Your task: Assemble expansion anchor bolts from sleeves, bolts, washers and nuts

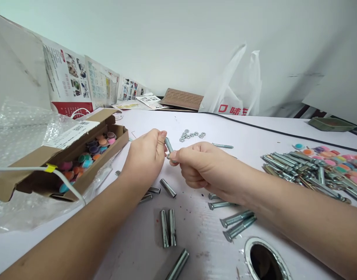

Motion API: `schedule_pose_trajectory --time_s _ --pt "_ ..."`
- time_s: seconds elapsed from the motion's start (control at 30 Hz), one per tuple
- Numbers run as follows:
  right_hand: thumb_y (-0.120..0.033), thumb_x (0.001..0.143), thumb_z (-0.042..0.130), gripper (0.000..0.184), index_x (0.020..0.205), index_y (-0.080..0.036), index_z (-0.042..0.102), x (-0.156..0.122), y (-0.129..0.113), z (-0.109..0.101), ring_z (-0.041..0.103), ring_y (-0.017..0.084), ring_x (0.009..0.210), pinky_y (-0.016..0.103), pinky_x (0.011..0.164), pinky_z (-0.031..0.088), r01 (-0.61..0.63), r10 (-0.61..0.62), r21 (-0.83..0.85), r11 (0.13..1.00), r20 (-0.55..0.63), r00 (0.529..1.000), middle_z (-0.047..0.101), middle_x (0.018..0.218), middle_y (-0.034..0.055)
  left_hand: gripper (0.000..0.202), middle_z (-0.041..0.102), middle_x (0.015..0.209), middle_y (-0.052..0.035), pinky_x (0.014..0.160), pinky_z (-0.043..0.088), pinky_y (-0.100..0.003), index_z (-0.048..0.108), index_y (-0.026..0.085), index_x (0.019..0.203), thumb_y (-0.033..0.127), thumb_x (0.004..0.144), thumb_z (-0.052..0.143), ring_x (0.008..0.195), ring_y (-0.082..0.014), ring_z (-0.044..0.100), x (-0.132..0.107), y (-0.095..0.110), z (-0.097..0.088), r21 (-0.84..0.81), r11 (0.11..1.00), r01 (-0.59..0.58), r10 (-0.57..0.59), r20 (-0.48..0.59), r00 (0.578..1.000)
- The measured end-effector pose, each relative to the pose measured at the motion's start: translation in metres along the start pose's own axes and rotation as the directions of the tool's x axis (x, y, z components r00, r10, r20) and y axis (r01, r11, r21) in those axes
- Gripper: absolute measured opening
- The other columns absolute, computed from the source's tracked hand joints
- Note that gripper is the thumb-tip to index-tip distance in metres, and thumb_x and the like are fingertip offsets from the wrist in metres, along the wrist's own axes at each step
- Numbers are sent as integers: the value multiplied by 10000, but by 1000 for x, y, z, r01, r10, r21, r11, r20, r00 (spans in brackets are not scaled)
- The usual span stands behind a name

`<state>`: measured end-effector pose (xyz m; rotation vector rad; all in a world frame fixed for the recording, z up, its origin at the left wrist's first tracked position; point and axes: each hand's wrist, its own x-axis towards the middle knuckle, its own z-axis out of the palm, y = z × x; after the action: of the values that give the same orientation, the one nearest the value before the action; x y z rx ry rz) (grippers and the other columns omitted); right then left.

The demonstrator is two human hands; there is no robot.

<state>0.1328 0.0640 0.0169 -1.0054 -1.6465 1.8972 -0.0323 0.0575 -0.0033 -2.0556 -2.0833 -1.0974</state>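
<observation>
Between my two hands a metal bolt (168, 145) is held at a slant over the table. My left hand (147, 151) is closed, its thumb and fingers pinching around the bolt's upper end. My right hand (197, 163) pinches the lower end with thumb and forefinger, where a small ring like a nut or washer (168, 156) shows. Below the hands lie several metal sleeves (168, 188), with a pair of sleeves (168, 228) side by side nearer me. Several loose nuts (191, 134) sit beyond my hands. Flared-head bolts (238, 225) lie under my right forearm.
At left, an open cardboard box (104, 128) of coloured caps rests on bubble wrap (29, 214). A pile of bolts (301, 167) and coloured caps (350, 163) is at right. A round metal-rimmed hole (248, 249) is near the front. A black cable (272, 128) and plastic bag (231, 93) are behind.
</observation>
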Motion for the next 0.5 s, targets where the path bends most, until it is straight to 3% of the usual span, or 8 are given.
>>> schedule_pose_trajectory --time_s 0.13,0.3,0.5 --pt "-327 847 612 478 534 -184 280 1 3 4 162 67 464 291 487 113 -38 37 26 999 37 999 247 448 -66 373 463 523 12 521 231 -291 394 213 645 387 974 417 483 -145 349 1 3 0 20 1000 14 -16 100 995" --pt "-349 868 580 497 495 -188 292 2 5 4 170 72 461 295 480 137 -13 13 2 1000 8 1000 246 439 -55 348 560 605 2 575 307 -272 552 205 716 380 990 429 580 -141 469 -3 4 -3 -34 986 -165 164 -21 986" --pt "-416 891 575 495 542 -183 313 0 3 3 211 73 463 283 469 147 72 -74 -104 992 -16 997 306 468 -46 362 604 589 19 582 350 -258 633 198 762 398 996 442 577 -127 522 -8 3 -4 -118 979 -164 157 -60 986"
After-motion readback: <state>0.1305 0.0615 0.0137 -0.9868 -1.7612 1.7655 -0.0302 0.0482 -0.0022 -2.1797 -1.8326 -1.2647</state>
